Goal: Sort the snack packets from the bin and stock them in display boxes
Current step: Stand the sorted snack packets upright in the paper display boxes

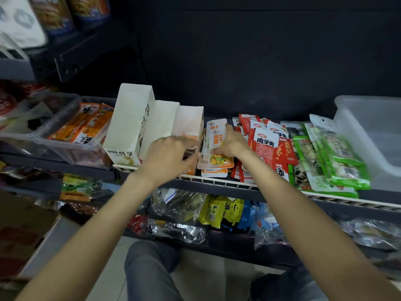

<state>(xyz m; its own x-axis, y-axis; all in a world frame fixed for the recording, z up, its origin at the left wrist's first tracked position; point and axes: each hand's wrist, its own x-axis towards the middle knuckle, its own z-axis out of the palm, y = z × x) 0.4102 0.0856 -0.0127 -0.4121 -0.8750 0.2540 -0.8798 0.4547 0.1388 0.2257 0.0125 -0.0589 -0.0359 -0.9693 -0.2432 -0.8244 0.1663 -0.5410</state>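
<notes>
Standing right behind this person at the shelf [217, 181], both arms are stretched out over the wire rail. The left hand [171, 155] has its fingers curled down at the front of the rightmost display box [191, 124], pinching what looks like a thin stack of packets, though it's too dark in there to say exactly what. The right hand [233, 141] is flat-ish on the pile of white-and-orange packets [217, 148] just beside that box, thumb pinching the bottom edge of the top one and index finger pointing up along it.

Three white display boxes stand side by side, the tallest one [130, 122] on the left and the middle one [160, 122] next to it. Right of the orange pile lie red packets [267, 146], then green packets [338, 161], all loose on the shelf. A clear bin [373, 135] sits at the far right end, another clear bin with orange packets [71, 135] on the left. More bagged snacks [219, 211] are on the shelf below.
</notes>
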